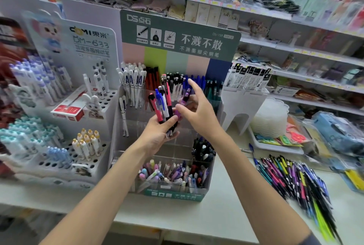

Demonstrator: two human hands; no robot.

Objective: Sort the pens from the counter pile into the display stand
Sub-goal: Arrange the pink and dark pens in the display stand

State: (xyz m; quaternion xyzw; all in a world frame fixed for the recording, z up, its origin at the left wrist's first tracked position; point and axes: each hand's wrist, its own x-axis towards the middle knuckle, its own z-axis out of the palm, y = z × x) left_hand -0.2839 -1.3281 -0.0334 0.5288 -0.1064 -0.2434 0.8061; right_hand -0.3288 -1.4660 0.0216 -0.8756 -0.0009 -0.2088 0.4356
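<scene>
A tiered clear display stand [204, 190] with a green header stands in the middle of the counter, its compartments holding white, red, black and blue pens. My left hand [157, 134] grips a bunch of pens [162, 105], pink, blue and black, upright in front of the stand's middle tier. My right hand [199, 110] is just right of the bunch and pinches a purple pen [184, 102] between thumb and fingers, with the forefinger stretched up. The counter pile of pens [295, 179] lies fanned out at the right.
A white stand with holes and white pens [59, 126] fills the left. A white rack of pen refills [246, 95] stands right of the display stand, beside a tray with plastic lids [271, 124]. Store shelves [295, 47] run behind. The counter's front edge [177, 225] is near.
</scene>
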